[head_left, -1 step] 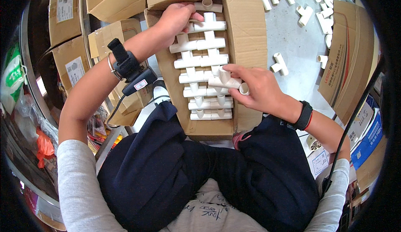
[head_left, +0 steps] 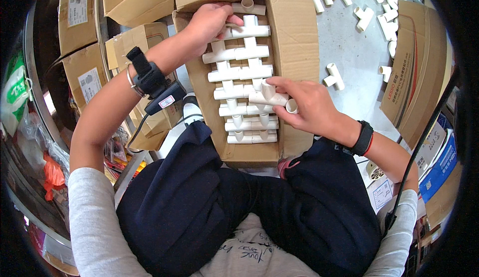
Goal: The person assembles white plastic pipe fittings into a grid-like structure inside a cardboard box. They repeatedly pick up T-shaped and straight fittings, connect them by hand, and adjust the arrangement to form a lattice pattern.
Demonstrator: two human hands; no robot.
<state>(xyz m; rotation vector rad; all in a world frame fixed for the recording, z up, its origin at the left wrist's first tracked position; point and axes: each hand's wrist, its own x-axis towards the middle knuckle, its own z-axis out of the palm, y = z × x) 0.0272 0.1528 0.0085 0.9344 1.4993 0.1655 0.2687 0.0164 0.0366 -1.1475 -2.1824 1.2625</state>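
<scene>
Now the right hand (head_left: 313,107) pinches a crosswise white tee (head_left: 264,99), branch pointing away; left hand (head_left: 212,23), grip unclear.

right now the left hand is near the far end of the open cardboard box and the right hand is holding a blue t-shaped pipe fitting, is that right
Not quite: the head view shows that the T-shaped pipe fitting is white, not blue. The right hand is holding it, and the left hand is near the far end of the open cardboard box.

Pale grey sleeves (head_left: 100,222); navy trousers (head_left: 167,204); black wrist straps (head_left: 362,138); silver bangle (head_left: 130,80); red cord (head_left: 369,146).
</scene>
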